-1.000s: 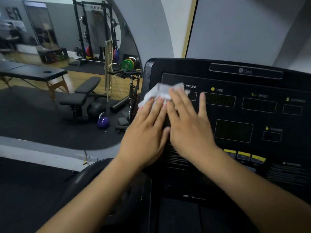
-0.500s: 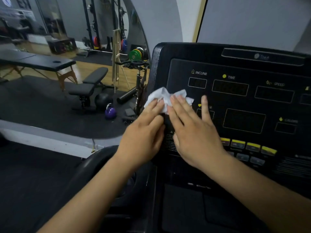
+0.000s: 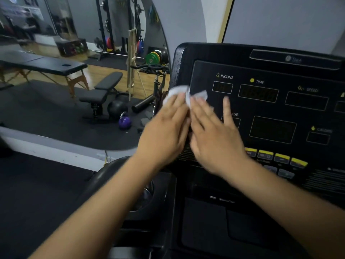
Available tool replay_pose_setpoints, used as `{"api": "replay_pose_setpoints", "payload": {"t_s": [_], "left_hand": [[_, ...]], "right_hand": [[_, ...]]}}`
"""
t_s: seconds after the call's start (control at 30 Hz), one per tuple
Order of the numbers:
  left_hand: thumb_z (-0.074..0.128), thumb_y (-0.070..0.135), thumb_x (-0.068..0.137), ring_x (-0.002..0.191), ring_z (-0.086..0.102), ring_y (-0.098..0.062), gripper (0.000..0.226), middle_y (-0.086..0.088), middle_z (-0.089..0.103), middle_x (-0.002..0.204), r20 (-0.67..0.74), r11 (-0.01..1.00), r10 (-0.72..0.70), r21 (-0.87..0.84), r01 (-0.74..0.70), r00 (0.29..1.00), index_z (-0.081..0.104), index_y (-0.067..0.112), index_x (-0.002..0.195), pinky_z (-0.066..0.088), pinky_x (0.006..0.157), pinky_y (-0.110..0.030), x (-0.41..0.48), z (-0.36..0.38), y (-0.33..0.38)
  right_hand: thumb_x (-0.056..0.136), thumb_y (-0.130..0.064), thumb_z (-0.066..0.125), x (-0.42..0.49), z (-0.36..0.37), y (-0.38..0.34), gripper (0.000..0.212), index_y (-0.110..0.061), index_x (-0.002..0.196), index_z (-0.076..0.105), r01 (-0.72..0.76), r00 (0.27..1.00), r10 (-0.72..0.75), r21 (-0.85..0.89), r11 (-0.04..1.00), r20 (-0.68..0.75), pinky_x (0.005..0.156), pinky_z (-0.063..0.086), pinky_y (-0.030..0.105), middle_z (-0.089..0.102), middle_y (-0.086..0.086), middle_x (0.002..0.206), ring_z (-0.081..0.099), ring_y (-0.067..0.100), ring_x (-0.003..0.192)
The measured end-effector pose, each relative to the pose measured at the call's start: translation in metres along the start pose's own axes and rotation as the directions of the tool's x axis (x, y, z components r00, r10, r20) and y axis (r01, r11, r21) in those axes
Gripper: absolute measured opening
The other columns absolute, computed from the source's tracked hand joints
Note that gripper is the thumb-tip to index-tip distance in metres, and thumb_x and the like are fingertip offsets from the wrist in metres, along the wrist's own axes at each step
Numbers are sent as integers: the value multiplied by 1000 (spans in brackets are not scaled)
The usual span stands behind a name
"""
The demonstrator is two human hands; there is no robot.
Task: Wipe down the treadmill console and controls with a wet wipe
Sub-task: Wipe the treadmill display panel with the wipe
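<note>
At the console's [image 3: 261, 68] left edge, left hand [image 3: 164, 133] and right hand [image 3: 214, 139] press straight fingers [image 3: 175, 104] onto the wipe [image 3: 178, 90].

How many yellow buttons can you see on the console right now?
4 yellow buttons in one row below the large display: first beside the right hand, second, third, fourth farthest right. The hand may hide more.
</note>
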State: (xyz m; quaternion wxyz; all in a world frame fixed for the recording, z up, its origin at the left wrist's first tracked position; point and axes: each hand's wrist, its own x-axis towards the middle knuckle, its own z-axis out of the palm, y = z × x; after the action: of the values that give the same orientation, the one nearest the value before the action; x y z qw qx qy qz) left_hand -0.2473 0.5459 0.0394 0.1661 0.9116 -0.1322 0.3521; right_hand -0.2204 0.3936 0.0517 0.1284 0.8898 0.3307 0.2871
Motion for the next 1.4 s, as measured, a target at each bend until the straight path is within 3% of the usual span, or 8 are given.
{"api": "replay_pose_setpoints", "payload": {"t_s": [0.1, 0.2, 0.4, 0.5, 0.73, 0.93, 1.17, 1.4], "left_hand": [[38, 26, 101, 148, 26, -25, 51, -14, 35, 156, 68, 999, -28, 26, 26, 997, 42, 4, 147, 27, 118, -32, -66, 18, 12], [35, 30, 102, 148, 25, -31, 55, -19, 31, 157, 76, 994, 17, 105, -25, 997, 39, -1, 147, 24, 120, -39, -61, 22, 6], [25, 34, 104, 149, 16, -35, 60, -24, 25, 158, 11, 985, 82, 148, -83, 997, 29, -4, 150, 12, 123, -42, 65, -7, -8], [25, 32, 105, 151, 7, -31, 58, -20, 17, 161, 2, 993, 60, 103, -60, 998, 22, 0, 153, 3, 123, -33, 97, -20, -10], [34, 24, 98, 149, 18, -32, 57, -20, 27, 158, 12, 993, 95, 70, -95, 995, 34, -3, 149, 13, 123, -37, 8, 4, -8], [41, 17, 96, 152, 13, -24, 56, -13, 24, 161, 82, 999, 34, 6, -34, 996, 34, 2, 150, 13, 123, -35, -78, 25, -2], [30, 29, 100, 151, 8, -24, 57, -11, 21, 162, 24, 995, -100, -15, 100, 995, 31, 5, 152, 17, 122, -34, -23, 17, 3], [34, 22, 97, 151, 16, -23, 56, -15, 25, 159, 78, 998, -48, 40, 45, 996, 34, 1, 149, 12, 123, -36, -77, 32, 27]], "right_hand": [[91, -35, 33, -47, 20, -16, 65, -3, 147, 35, 116, 993, -117, 63, 991, 26, 113, 7, 67, 19, 11, 161, 14, 22, 149], [94, -38, 35, -38, 19, -6, 60, -6, 145, 38, 141, 990, -141, 40, 989, -10, 112, 7, 69, 27, 10, 158, 21, 21, 147], [94, -40, 23, 54, -24, 46, 65, -6, 149, 29, -64, 997, 58, -144, 988, -43, 112, -2, 70, 21, 9, 160, 16, 19, 148], [97, -39, 21, 77, -38, 58, 63, -7, 151, 25, -116, 992, 109, -119, 986, -63, 112, -2, 68, 17, 9, 162, 12, 19, 149], [95, -39, 33, 11, 0, 24, 61, -7, 148, 35, 1, 993, 1, 16, 1000, -119, 112, 6, 69, 24, 10, 159, 19, 22, 148], [94, -35, 37, -48, 23, -9, 60, -7, 147, 37, 145, 989, -142, 95, 985, -43, 112, 9, 69, 29, 9, 158, 22, 20, 147], [97, -35, 31, -4, 1, -6, 57, -7, 146, 37, -89, 992, 100, 135, 987, -72, 114, 5, 67, 30, 9, 157, 23, 19, 147], [94, -32, 28, -60, 18, -28, 60, -5, 146, 38, -35, 999, 31, 166, 986, 27, 113, 9, 68, 27, 9, 158, 20, 20, 147]]}}
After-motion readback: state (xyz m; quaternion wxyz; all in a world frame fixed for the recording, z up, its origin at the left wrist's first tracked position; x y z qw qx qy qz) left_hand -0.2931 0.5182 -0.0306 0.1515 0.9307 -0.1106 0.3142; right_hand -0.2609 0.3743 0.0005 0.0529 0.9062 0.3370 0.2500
